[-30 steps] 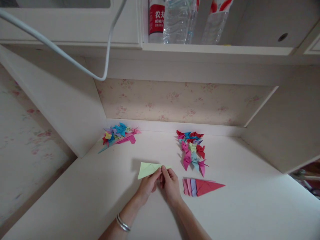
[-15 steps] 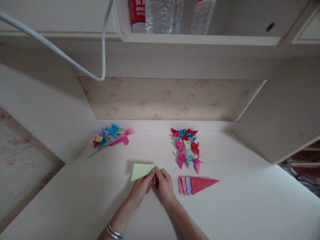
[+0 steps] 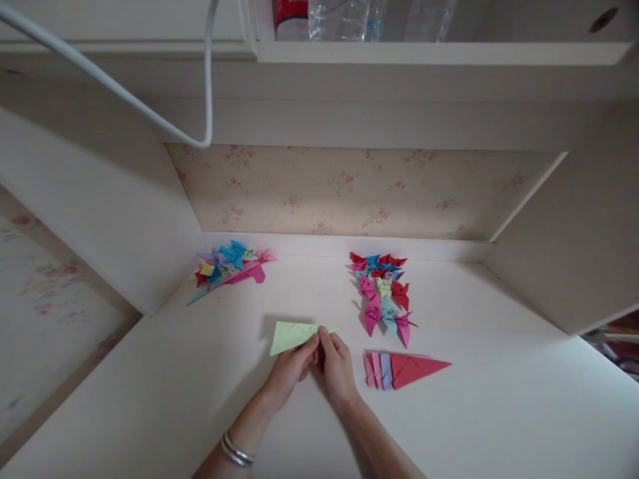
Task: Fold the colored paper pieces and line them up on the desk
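Observation:
A pale green folded paper [image 3: 289,335] lies on the white desk [image 3: 499,412] just ahead of my hands. My left hand [image 3: 292,369] pinches its near edge, and a silver bracelet [image 3: 236,450] circles that wrist. My right hand [image 3: 337,366] pinches the same edge right beside the left, fingertips touching the paper. To the right of my right hand lies a stack of folded kite shapes [image 3: 404,370], red on top with pink and purple beneath.
A row of small coloured origami pieces [image 3: 383,295] runs back from the kite stack. Another heap of origami [image 3: 228,263] sits at the back left corner. A white cable [image 3: 150,116] hangs overhead. Plastic bottles [image 3: 344,10] stand on the shelf above.
Both hands keep the same pinch on the green paper. Only the camera view has shifted slightly; the paper and the piles have not moved on the desk.

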`<state>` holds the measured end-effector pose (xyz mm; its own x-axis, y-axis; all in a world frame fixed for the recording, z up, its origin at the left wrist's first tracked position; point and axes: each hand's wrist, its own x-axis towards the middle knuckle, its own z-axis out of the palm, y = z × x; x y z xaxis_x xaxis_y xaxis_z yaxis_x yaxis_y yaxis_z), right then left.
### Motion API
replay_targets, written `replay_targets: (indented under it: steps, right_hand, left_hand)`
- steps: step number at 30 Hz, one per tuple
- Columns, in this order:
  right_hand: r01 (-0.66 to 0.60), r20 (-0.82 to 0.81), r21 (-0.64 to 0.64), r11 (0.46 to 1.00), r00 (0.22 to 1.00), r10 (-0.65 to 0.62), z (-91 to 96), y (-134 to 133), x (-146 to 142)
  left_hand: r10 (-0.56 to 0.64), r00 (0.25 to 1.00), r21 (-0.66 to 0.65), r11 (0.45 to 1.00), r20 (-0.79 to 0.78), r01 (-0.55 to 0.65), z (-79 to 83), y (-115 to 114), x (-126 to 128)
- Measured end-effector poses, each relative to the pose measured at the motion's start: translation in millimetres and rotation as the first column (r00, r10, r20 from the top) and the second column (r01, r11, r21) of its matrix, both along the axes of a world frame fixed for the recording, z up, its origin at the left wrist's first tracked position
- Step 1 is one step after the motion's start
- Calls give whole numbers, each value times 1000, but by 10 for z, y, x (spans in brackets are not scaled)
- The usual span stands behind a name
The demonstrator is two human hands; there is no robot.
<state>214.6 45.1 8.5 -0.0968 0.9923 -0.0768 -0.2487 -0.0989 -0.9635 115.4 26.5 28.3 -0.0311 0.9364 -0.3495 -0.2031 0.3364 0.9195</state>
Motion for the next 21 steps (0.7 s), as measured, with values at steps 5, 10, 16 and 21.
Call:
replay_targets:
  steps: [5,10,16,21]
  right_hand:
    - [3,10,19,1000,1000,-4,29,-13,1]
    - [-2,12,3,1000,1000,2,31,-19,7]
    - [1,19,4,1000,1000,-1,-9,1,7]
    - [-5,53,19,1000,999,4,21,-4,5]
  left_hand:
    - [-18,999,1,1000,46,18,-13,1,-7]
    - [-14,999,18,1000,46,13,-45,3,-16]
    - [33,997,9,999,68,-34,-41,-3,-13]
    - [59,996,-2,998,70,-59,-5,4,-2]
